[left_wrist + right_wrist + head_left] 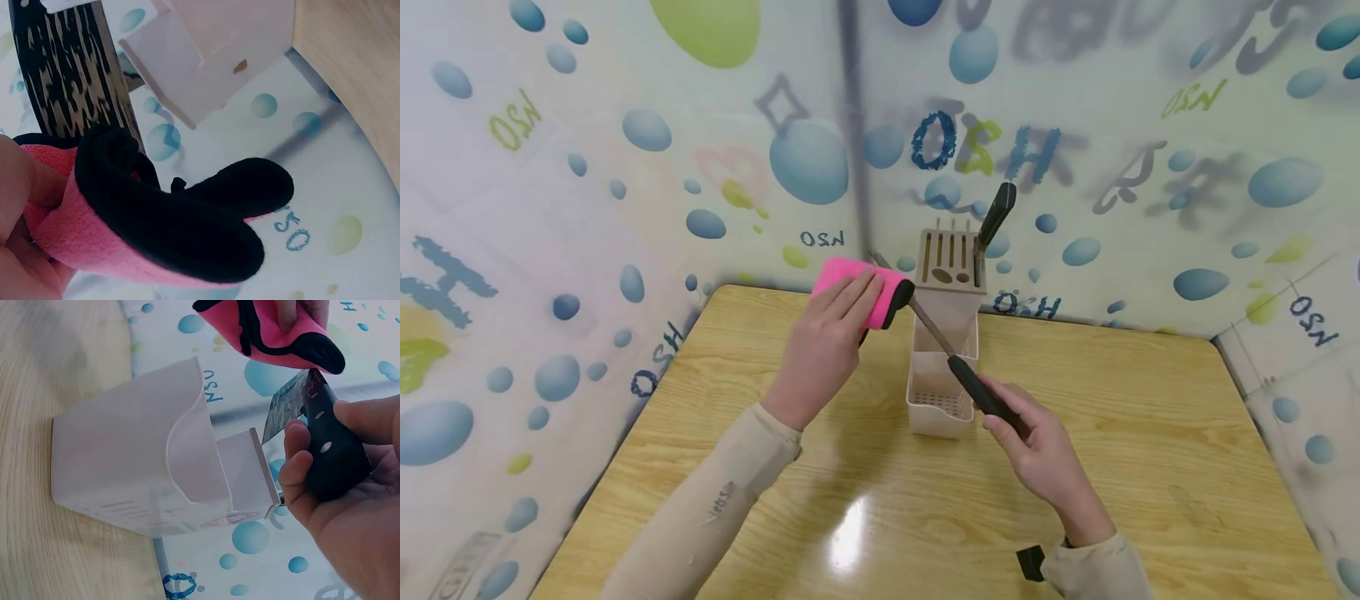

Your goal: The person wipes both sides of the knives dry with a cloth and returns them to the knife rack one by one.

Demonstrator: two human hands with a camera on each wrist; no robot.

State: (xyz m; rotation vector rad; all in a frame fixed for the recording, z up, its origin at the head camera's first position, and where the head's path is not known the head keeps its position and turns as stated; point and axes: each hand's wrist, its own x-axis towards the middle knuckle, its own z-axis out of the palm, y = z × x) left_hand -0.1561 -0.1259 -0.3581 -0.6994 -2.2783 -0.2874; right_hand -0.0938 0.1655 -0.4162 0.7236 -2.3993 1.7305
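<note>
My right hand (pixel 1037 450) grips the black riveted handle (pixel 331 437) of a kitchen knife (pixel 985 396), held in the air with its broad blade (pixel 69 75) slanting up to the left. In my left hand (pixel 823 354) is a folded pink cloth (pixel 125 244) with black edging. Fingers and thumb pinch this cloth at the far part of the blade; in the head view the blade's end shows beyond it. The cloth hides part of the blade, so how far it wraps round cannot be told. Behind the knife stands a pale knife holder (pixel 119 444).
The holder's slotted brown top (pixel 951 279) carries another black-handled tool (pixel 996 217) upright at its right. A wooden table (pixel 1150 417) bears the holder near its back edge. Patterned wall sheets (pixel 1120 275) enclose the table's back and sides. A black strap piece (pixel 1030 563) hangs by the right wrist.
</note>
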